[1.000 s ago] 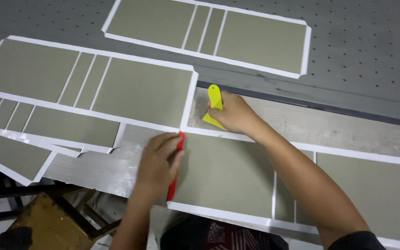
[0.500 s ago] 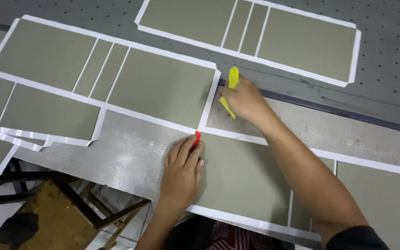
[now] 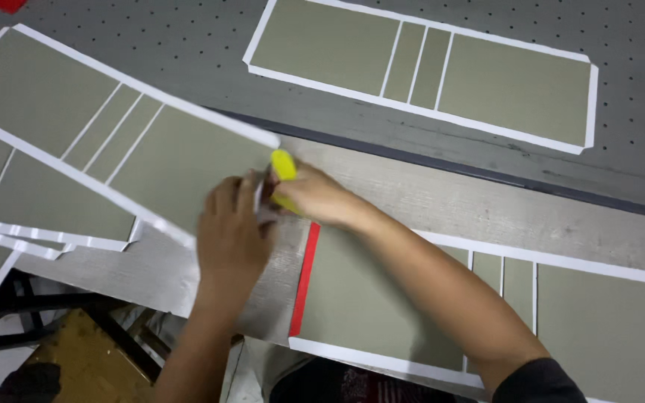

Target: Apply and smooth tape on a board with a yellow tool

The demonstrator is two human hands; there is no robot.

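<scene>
Now | right hand (image 3: 315, 198) grips yellow tool (image 3: 284, 166) | left hand (image 3: 233, 231) pinches white strip (image 3: 260, 195) | olive panel (image 3: 371, 310), red-edged, white-bordered

**Hidden and cropped regions**

Both hands, left (image 3: 229, 239) and right (image 3: 315, 198), are motion-blurred. The yellow tool (image 3: 284, 168) is mostly covered by fingers. The near panel (image 3: 382, 298) and left panels (image 3: 46, 186) run past the frame edges.
</scene>
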